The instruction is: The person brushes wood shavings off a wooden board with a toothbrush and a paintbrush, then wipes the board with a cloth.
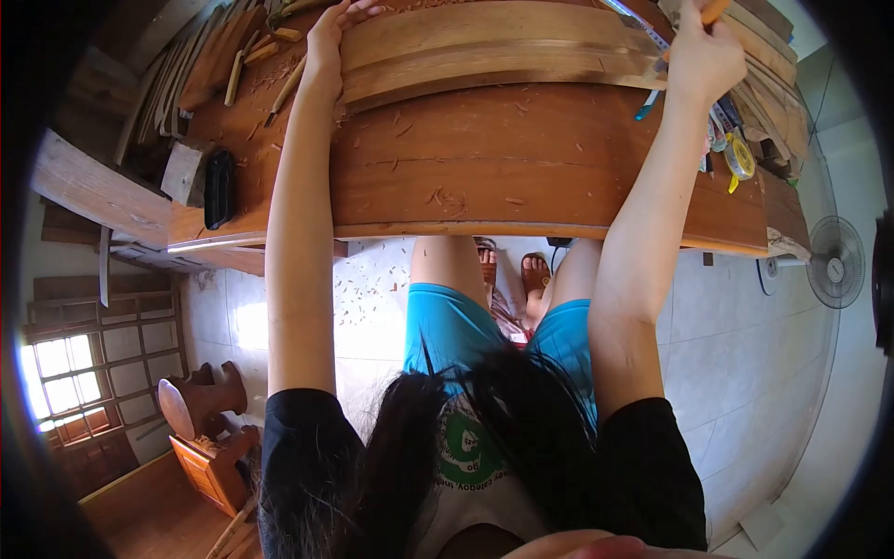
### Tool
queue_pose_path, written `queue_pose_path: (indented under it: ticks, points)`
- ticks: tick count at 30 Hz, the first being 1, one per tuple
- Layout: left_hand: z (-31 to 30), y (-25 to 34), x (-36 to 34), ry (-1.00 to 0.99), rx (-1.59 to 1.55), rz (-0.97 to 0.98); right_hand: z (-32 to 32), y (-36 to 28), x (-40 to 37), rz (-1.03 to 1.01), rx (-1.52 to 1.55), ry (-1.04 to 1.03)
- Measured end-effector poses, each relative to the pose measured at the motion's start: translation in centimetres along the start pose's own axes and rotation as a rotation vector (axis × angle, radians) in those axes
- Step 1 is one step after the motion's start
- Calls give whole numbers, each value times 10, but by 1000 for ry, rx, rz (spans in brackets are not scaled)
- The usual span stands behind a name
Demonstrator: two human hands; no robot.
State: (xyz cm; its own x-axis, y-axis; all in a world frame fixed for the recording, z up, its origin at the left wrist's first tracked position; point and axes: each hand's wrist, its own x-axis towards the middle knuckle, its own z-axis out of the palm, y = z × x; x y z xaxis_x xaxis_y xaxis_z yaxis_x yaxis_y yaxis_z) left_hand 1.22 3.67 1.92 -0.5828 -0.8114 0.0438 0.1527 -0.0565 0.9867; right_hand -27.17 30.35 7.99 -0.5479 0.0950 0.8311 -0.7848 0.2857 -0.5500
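Observation:
A long wooden board [494, 56] with a ridge along its length lies across the far part of the wooden table [484, 168]. My left hand [343, 33] is pressed to the board's left end, its fingers partly curled over the edge and partly cut off by the frame. At the right end, my right hand [705, 61] is closed around a slim orange stick-like tool [715, 10], with its lower end near the board. What kind of tool it is, I cannot make out. A ruler or tape strip [636, 20] lies beside that hand.
Wood shavings [447, 198] dot the table. Leftward are a chisel-like tool [285, 91], a black case [219, 190], a wood block [185, 172] and stacked strips [168, 84]. Rightward are a yellow tape measure [739, 156], more planks [764, 102] and a fan [835, 263].

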Motion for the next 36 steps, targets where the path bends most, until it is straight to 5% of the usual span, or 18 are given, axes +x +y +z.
queue_pose_path:
  ticks: [5, 7, 8, 12, 15, 18, 22, 27, 33, 36]
  points:
    - [-3, -4, 3, -15, -38, -17, 8, -6, -9, -17, 124, -55]
    - [0, -1, 1, 1, -27, -22, 24, -4, -17, -56, 27, -241]
    - [1, 0, 0, 8, -19, -25, 18, -32, -23, 105, 160, -370]
    - [-2, -2, 2, -9, -14, -4, 24, -53, -37, 41, 432, -435]
    - [-2, -1, 2, 0, -13, -7, 31, -50, -33, 210, 800, -341]
    - [-3, -4, 2, -13, -24, -4, 31, -38, -29, 295, 785, -401]
    - [-6, -6, 6, -24, -29, 5, 35, -4, -22, 173, 445, -396]
    - [-9, -6, 8, -17, -2, -2, 19, -11, -14, 42, 278, 20]
    - [-5, -3, 4, -18, -3, -7, 31, -9, -20, -150, 61, -94]
    - [-9, -6, 8, -31, -26, -11, 42, -27, -38, -221, 487, -255]
